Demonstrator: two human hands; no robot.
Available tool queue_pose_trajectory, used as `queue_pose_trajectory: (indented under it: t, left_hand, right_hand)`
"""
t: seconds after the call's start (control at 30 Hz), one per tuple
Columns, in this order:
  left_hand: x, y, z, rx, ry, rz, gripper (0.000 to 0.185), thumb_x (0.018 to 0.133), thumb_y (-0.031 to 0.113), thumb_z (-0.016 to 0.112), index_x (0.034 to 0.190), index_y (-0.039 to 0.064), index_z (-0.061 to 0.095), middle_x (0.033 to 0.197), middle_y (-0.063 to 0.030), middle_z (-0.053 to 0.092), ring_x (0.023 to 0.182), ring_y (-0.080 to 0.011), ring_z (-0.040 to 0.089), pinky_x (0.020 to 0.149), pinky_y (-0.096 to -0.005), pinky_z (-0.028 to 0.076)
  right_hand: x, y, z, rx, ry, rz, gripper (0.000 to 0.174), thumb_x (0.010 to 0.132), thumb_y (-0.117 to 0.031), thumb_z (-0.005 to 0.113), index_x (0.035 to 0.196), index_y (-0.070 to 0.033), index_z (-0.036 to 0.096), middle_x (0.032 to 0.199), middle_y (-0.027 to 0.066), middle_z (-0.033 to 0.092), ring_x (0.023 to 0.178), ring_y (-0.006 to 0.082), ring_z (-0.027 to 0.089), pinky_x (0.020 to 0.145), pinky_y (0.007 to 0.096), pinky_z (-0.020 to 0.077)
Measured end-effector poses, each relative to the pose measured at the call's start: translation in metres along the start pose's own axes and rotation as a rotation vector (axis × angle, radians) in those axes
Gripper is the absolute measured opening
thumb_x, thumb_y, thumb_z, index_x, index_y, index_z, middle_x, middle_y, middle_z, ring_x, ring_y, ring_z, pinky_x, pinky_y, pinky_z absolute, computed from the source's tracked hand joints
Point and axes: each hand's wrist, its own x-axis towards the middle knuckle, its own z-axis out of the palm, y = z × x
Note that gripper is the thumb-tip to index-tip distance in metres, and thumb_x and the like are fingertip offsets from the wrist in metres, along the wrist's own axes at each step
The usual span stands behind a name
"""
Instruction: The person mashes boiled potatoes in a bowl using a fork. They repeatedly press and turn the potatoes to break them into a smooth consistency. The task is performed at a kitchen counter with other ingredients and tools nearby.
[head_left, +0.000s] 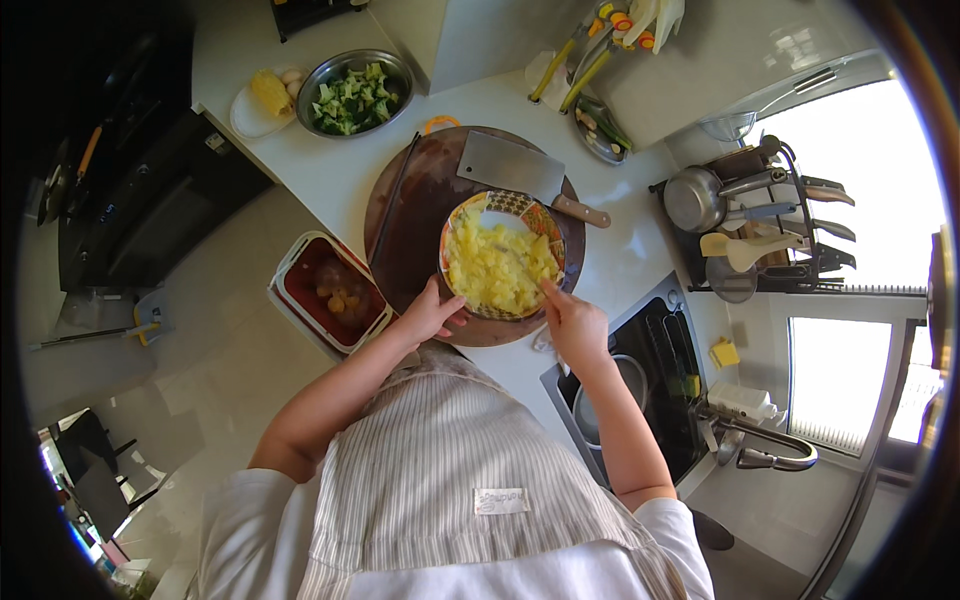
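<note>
A patterned bowl (556, 213) rests on the round wooden chopping board (397, 232) and holds chunky yellow mashed potato (487, 266). My left hand (433, 311) grips the bowl's lower left rim, thumb on top. My right hand (574, 326) is closed around the handle of a metal utensil, probably a fork or spoon, whose head is sunk in the mash. Behind the bowl a cleaver (510, 163) lies on the board, its wooden handle pointing right. A pair of dark chopsticks (394, 195) lies along the board's left side.
A steel bowl of broccoli (411, 82) and a white plate with corn and eggs (244, 120) stand back left. A lidless waste bin (281, 289) hangs at the counter's left edge. The sink (559, 390) lies right, below a rack of knives and pans (694, 289). A dish with scallions (600, 142) is behind.
</note>
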Motion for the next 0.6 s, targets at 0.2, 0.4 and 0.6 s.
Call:
queue_pose_trajectory:
  t: [0.2, 0.4, 0.6]
  left_hand:
    - [-0.001, 0.005, 0.001, -0.004, 0.004, -0.018, 0.053, 0.092, 0.027, 0.049, 0.131, 0.007, 0.019, 0.104, -0.0077, 0.058, 0.084, -0.0135, 0.061, 0.062, -0.0288, 0.050]
    - [-0.002, 0.003, 0.003, -0.010, 0.021, -0.019, 0.051, 0.092, 0.027, 0.049, 0.130, 0.008, 0.021, 0.105, -0.0066, 0.057, 0.083, -0.0131, 0.061, 0.062, -0.0280, 0.050]
    - [-0.002, 0.004, 0.002, -0.011, -0.011, -0.003, 0.052, 0.093, 0.028, 0.049, 0.132, 0.008, 0.020, 0.106, -0.0061, 0.056, 0.084, -0.0130, 0.060, 0.062, -0.0284, 0.050]
  right_hand:
    - [0.011, -0.019, 0.012, 0.095, -0.089, 0.227, 0.027, 0.086, -0.019, 0.050, 0.109, -0.015, 0.063, 0.071, 0.0183, 0.062, 0.066, 0.0351, 0.060, 0.060, 0.0425, 0.0474]
    - [0.025, -0.020, 0.016, 0.121, -0.168, 0.258, 0.028, 0.085, -0.020, 0.049, 0.109, -0.019, 0.064, 0.075, 0.0199, 0.062, 0.070, 0.0365, 0.061, 0.064, 0.0441, 0.0481]
    - [0.027, -0.013, 0.034, 0.136, -0.243, 0.307, 0.029, 0.085, -0.021, 0.047, 0.108, -0.018, 0.064, 0.083, 0.0193, 0.063, 0.076, 0.0351, 0.062, 0.069, 0.0419, 0.0488]
